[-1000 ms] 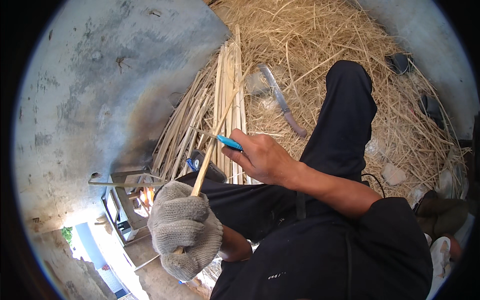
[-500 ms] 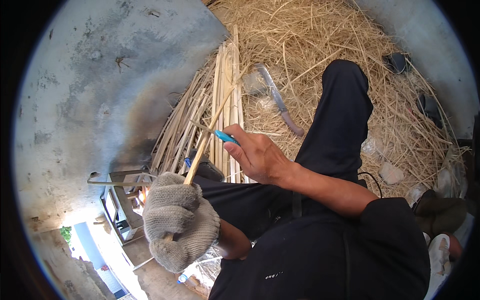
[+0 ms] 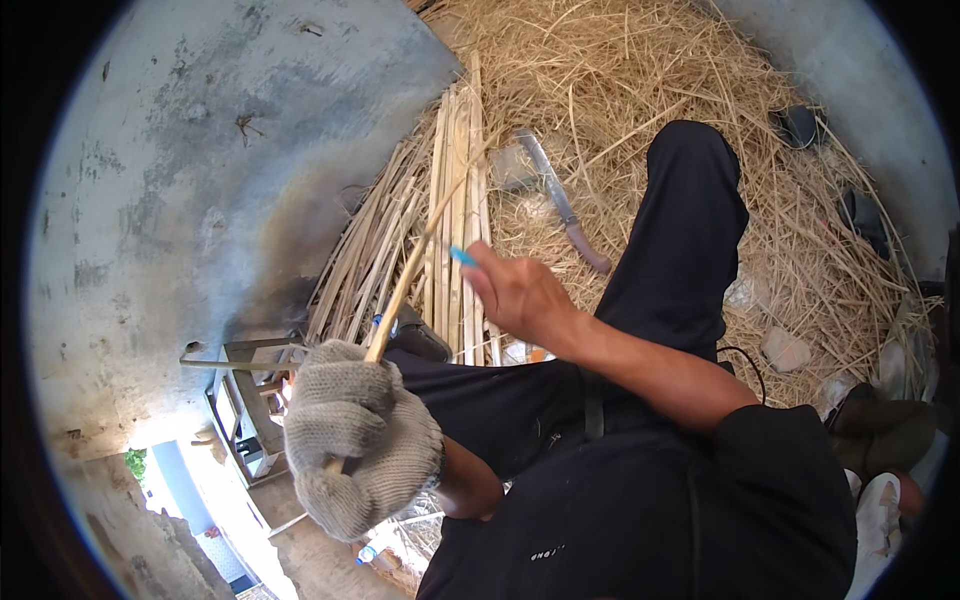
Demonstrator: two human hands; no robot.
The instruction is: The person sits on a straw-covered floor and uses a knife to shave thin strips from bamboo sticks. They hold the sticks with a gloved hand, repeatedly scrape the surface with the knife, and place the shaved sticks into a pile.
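Note:
My left hand (image 3: 352, 430), in a grey knitted glove, is closed round a thin wooden strip (image 3: 402, 285), perhaps bamboo, that points up and to the right. Its lower end shows between the gloved fingers. Just right of the strip, my bare right hand (image 3: 528, 300) grips a small knife by its blue handle (image 3: 462, 257). Motion smears the blade, so whether it touches the strip cannot be made out. Beyond my hands, a bundle of similar pale strips (image 3: 460, 220) lies lengthwise on the floor.
A machete (image 3: 550, 182) lies on the shavings (image 3: 620, 70) ahead, close to my raised knee (image 3: 692, 190). On the left rises a stained wall (image 3: 200, 180), with a wooden frame (image 3: 255, 420) below it. A stone (image 3: 785, 348) sits at right, near another person's leg (image 3: 880, 425).
My right hand with the knife has shifted slightly right and down, and the blade, clear across the strip before, is now blurred. The gloved left hand keeps its hold almost unmoved.

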